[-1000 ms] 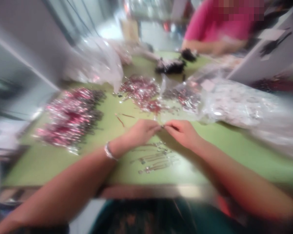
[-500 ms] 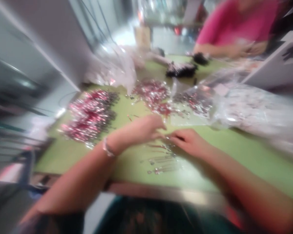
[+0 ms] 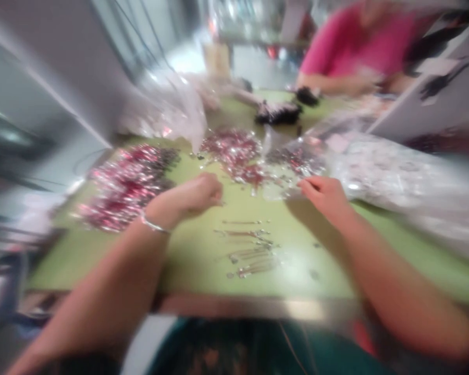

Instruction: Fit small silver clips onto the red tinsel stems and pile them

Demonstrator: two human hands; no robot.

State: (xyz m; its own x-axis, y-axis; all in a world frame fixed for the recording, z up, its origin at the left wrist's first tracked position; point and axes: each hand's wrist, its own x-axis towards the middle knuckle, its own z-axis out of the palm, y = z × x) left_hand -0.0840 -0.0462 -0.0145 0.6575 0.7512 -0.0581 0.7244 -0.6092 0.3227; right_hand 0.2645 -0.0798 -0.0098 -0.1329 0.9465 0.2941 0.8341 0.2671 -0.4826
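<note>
My left hand [image 3: 201, 194] hovers over the green table, right of a big pile of pink-and-silver strands [image 3: 128, 182]. Its fingers are curled closed; whether anything small is in them is blurred. My right hand [image 3: 323, 195] has its thumb and fingers pinched together beside a clear plastic bag [image 3: 275, 190] of similar pieces, and what the pinch holds, if anything, cannot be made out. Between and below the hands lie several thin reddish cords [image 3: 254, 254] with small shiny ends, set roughly side by side. Behind them sits a second loose red-and-silver heap [image 3: 236, 151].
A large clear bag of pale items [image 3: 386, 166] lies at the right. Crumpled plastic [image 3: 168, 109] is at the back left, near a black-and-white bundle [image 3: 278, 112]. Across the table sits a person in a pink top [image 3: 359, 49]. The table's front edge [image 3: 258, 306] is close.
My hands have moved apart from near each other, the left to the left, the right up and rightward. A cord now shows at the top of the row. The view has shifted slightly.
</note>
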